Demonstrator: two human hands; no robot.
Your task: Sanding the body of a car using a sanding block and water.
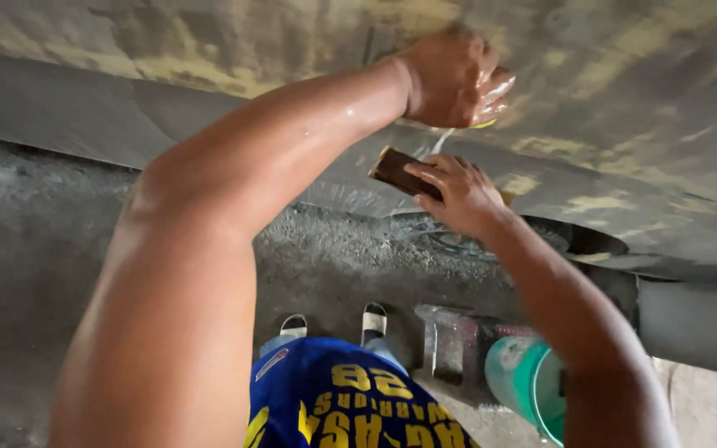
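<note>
My left hand [450,79] is clenched high against a grey car body panel [624,99] with patchy yellow filler, squeezing a wet yellow sponge [485,123]; water runs down from it. Just below, my right hand [456,192] presses a dark brown sanding block [398,171] flat against the panel's lower part. Both forearms are wet. The sponge is mostly hidden inside the fist.
A green bucket [533,382] stands on the ground at the lower right, next to a small metal stand [454,344]. My sandalled feet [334,322] rest on wet grey concrete. A wheel [466,241] shows under the panel's edge.
</note>
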